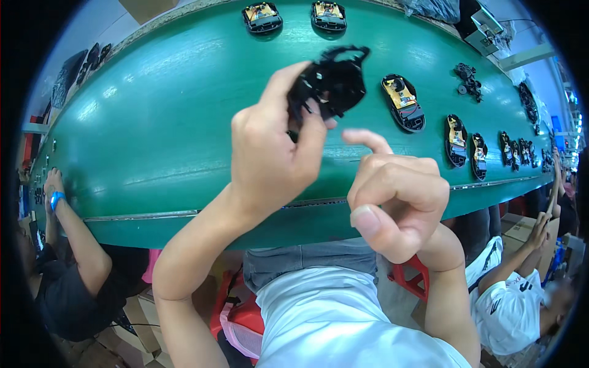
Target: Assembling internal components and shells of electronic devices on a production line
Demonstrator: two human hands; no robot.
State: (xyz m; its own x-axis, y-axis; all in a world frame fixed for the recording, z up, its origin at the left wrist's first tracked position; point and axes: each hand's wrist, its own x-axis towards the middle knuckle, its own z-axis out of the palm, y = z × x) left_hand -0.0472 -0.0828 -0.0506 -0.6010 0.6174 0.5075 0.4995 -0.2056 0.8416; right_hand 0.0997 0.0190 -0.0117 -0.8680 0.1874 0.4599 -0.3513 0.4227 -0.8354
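Observation:
Above the middle of the green surface my left hand [270, 138] grips a black plastic mouse shell [334, 86], its fingers and thumb closed round the near left side. The shell is tilted, and small posts and clips show on it. To the right and nearer, my right hand [399, 196] is raised off the surface with its index finger and thumb apart. Its other fingers curl loosely, and I see nothing held in it. The nearest part beyond it is an opened black mouse base [403, 103] with a yellowish circuit board.
Two more mouse bases [262, 18] sit at the far edge. Several others line the green belt [153, 122] on the right, beside black plastic parts [469, 82]. A co-worker's arm [80, 236] with a blue wristband rests at the left; another person [512, 300] sits at the right.

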